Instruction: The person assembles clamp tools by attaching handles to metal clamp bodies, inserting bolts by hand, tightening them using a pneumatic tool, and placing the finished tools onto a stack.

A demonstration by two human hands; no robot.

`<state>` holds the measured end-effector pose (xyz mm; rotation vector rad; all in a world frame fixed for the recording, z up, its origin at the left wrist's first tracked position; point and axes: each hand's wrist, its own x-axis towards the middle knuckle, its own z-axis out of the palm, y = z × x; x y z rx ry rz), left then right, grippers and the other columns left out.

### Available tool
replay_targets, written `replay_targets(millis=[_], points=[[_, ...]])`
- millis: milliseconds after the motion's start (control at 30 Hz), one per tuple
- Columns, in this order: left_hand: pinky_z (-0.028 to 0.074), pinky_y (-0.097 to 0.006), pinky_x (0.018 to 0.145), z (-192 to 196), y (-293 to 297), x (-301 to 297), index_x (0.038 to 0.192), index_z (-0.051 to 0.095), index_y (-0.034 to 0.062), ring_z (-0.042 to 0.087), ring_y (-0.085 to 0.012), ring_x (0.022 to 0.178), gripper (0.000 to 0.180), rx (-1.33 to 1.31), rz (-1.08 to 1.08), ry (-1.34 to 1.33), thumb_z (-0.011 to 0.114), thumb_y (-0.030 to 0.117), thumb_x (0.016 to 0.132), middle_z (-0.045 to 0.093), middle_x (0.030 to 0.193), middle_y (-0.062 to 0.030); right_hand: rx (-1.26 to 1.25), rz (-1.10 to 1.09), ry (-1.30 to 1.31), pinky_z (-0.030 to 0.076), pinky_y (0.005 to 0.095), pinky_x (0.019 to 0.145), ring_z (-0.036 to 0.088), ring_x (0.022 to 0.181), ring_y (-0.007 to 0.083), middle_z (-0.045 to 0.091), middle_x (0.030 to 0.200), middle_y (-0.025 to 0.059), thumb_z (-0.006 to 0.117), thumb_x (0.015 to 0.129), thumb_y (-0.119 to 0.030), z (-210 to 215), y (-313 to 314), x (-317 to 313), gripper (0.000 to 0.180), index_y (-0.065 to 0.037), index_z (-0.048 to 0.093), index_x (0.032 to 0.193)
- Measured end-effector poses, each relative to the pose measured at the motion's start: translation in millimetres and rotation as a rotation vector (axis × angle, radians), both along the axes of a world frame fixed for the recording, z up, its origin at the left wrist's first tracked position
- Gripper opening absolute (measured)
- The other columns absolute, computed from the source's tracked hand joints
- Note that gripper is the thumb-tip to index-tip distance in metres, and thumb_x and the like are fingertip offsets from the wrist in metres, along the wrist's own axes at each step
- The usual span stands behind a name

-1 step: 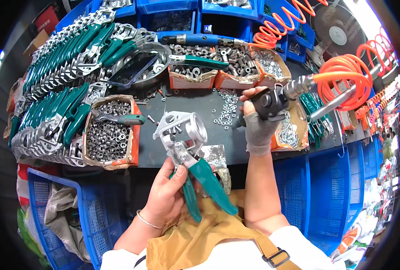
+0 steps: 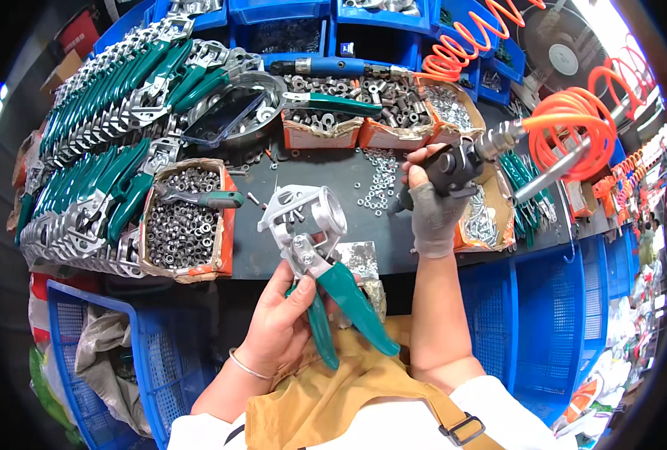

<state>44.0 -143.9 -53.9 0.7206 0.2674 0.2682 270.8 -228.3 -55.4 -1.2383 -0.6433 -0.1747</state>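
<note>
My left hand [image 2: 287, 315] is closed around a plier-like hand tool [image 2: 352, 304] with green handles and a silver metal head. Its head points away from me and ends in a wide ring; the handles spread toward my apron. To the right, my right hand [image 2: 432, 214], in a grey fingerless glove, grips a black air-powered driver [image 2: 453, 169]. An orange coiled hose [image 2: 573, 127] joins the driver's metal fitting. The driver is held above the bench, apart from the green-handled tool. Small loose nuts [image 2: 378, 180] lie on the dark bench between the two.
Rows of green-handled tools [image 2: 108, 165] fill the left side. A box of small metal rings [image 2: 182, 232] has a green-grey-handled tool across it. Boxes of metal parts [image 2: 322, 135] line the back, beneath a blue air tool [image 2: 333, 67]. Blue crates [image 2: 157, 360] stand below the bench.
Both hands keep their holds almost in place. The orange hose has swayed slightly to the left.
</note>
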Motion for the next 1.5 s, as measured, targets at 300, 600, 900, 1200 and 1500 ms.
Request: replay_targets(millis=[300,600,900,1200,1500], points=[[0.052,-0.045,0.084,-8.7,-11.6,-0.3,0.128,0.045,0.0174,0.059,-0.0289,0.100,0.041,-0.378,0.070,-0.072,0.048,0.044,0.097,0.056,0.107,-0.0062,-1.252,-0.318,0.034,0.047,0.0485,0.089,0.059,0.101,0.0467,0.061,0.106,0.0315,0.065,0.082,-0.032,14.9,10.3,43.6,0.059,0.005,0.042,0.121],[0.049,-0.035,0.090,2.9,-9.2,-15.3,0.131,0.037,0.0114,0.053,-0.0176,0.105,0.042,-0.074,-0.041,0.043,0.049,0.035,0.099,0.051,0.116,-0.0074,-0.883,0.243,-0.218,0.045,0.0429,0.061,0.057,0.068,0.0416,0.058,0.073,0.0199,0.057,0.090,-0.014,54.5,-12.4,-117.7,0.015,0.000,0.055,0.086],[0.045,-0.031,0.091,9.3,31.6,-86.6,0.125,0.051,0.0028,0.054,-0.0079,0.102,0.047,0.429,0.090,-0.215,0.072,0.009,0.083,0.057,0.116,-0.0024,-0.082,0.787,-0.362,0.045,0.0350,0.059,0.055,0.064,0.0269,0.058,0.075,0.0144,0.060,0.093,-0.019,86.5,-36.2,-150.6,0.023,0.001,0.054,0.082],[0.045,-0.041,0.094,149.4,388.8,-234.6,0.123,0.063,0.0158,0.056,-0.0308,0.107,0.048,2.188,1.165,1.601,0.072,0.024,0.077,0.062,0.109,-0.0146,-0.776,0.431,-0.240,0.042,0.0222,0.059,0.049,0.064,0.0089,0.056,0.074,0.0024,0.055,0.095,-0.009,-5.4,-44.8,-143.1,0.011,0.000,0.058,0.089],[0.043,-0.040,0.101,111.2,501.2,-236.1,0.120,0.063,0.0160,0.050,-0.0310,0.123,0.046,1.772,0.486,1.935,0.073,0.035,0.080,0.056,0.128,-0.0143,-0.765,0.252,-0.301,0.042,0.0263,0.055,0.051,0.057,0.0131,0.056,0.068,0.0052,0.059,0.092,-0.007,-25.6,-51.2,-140.5,0.009,0.001,0.061,0.094]])
